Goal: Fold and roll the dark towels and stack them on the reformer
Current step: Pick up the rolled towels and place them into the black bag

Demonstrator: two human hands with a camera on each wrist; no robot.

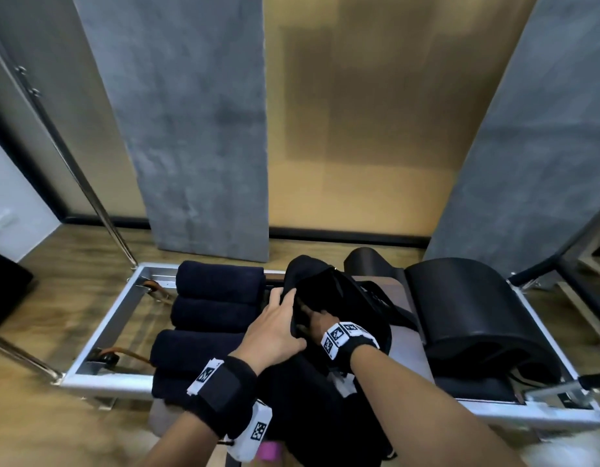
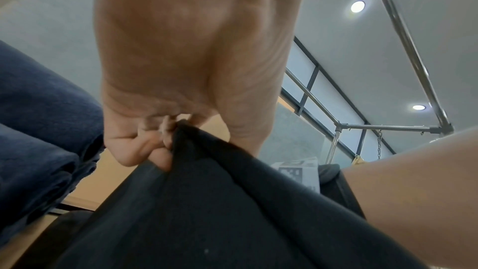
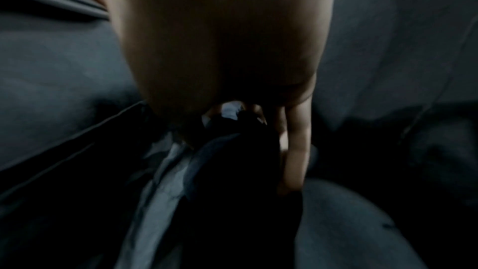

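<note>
I see the right hand [image 1: 317, 320] half buried in the loose towel [image 1: 339, 298], grip unclear; left hand [image 1: 275, 328] pinches its edge; 4 rolled towels [image 1: 217, 298] on the reformer [image 1: 99, 335].

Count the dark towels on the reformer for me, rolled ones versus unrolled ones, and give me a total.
Rolled towels: 4
Unrolled towel: 1
Total: 5
</note>
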